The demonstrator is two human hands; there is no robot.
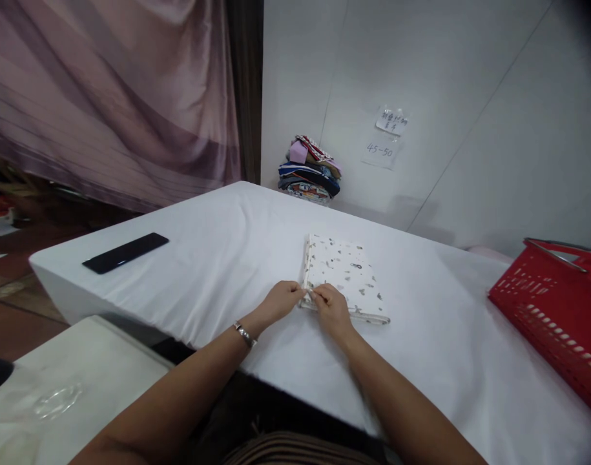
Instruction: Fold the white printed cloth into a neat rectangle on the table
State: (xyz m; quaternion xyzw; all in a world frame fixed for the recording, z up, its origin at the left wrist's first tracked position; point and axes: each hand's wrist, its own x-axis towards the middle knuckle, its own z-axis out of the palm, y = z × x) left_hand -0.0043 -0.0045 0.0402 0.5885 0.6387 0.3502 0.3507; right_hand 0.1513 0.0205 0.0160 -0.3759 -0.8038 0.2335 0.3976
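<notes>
A folded white cloth with small dark prints [346, 274] lies flat in the middle of the white-covered table [217, 258]. My left hand [281, 300] pinches its near left corner, fingers closed on the edge. My right hand [330, 309] rests right beside it on the same near edge, fingers curled and gripping the fabric. The two hands almost touch at that corner. A metal bracelet sits on my left wrist.
A black phone [125, 252] lies at the table's left side. A stack of folded colourful clothes [309, 169] sits at the far edge against the wall. A red plastic basket [557, 303] stands at the right. Paper notes [386, 135] hang on the wall; a pink curtain [106, 97] hangs left.
</notes>
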